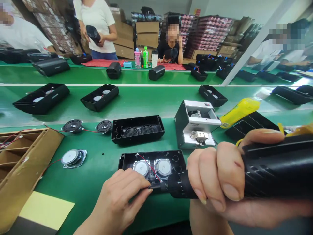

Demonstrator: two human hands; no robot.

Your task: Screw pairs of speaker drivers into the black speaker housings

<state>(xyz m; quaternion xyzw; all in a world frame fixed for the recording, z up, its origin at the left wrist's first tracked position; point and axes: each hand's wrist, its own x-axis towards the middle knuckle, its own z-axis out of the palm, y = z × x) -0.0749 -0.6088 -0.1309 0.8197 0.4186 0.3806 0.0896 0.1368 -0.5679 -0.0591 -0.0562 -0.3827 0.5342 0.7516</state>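
My right hand (217, 176) is wrapped round a black electric screwdriver (276, 166) that lies level and points left. At its tip, the thumb and fingertips of my left hand (124, 194) are pinched together; whatever small piece is between them is too small to make out. Just behind both hands lies a black speaker housing (180, 158) with two round silver-backed speakers (163, 168) in it and red wires across them. Its front edge is partly hidden by my hands and the tool.
An empty black housing (138, 130) lies behind, beside a silver-and-black machine (197, 124). Loose speakers (70, 157) and a cardboard box (29, 176) are at the left. Farther back, more housings (100, 98) stand on the green line, with people beyond.
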